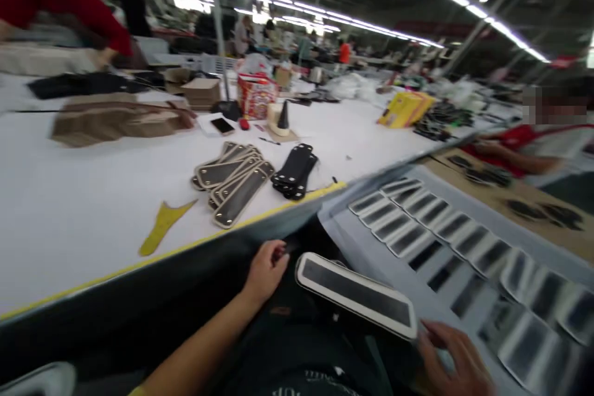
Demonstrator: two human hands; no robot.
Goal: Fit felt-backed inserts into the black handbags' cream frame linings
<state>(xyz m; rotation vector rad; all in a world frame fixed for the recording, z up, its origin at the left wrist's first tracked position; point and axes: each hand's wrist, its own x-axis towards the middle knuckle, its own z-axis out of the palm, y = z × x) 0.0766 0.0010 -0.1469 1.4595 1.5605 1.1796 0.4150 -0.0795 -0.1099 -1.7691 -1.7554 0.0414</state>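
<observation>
A long dark strap piece with a pale border (355, 294) lies slanted over my lap. My right hand (452, 356) is at its right end, fingers spread and blurred, the fingertips close to the edge; contact is unclear. Left of the piece, my left hand (266, 269) hovers with curled fingers, a small gap between it and the strap's end; whether it holds anything is hidden. On the white table beyond sit a stack of brown pieces with pale edges (241, 195) and a stack of black pieces (296, 170).
Rows of dark, pale-edged pieces (464, 235) cover a grey board on the right. A yellow cut-out (164, 226) lies near the white table's edge (69, 288). Farther back are a phone (223, 126) and a cone (283, 116). People work at upper left and far right.
</observation>
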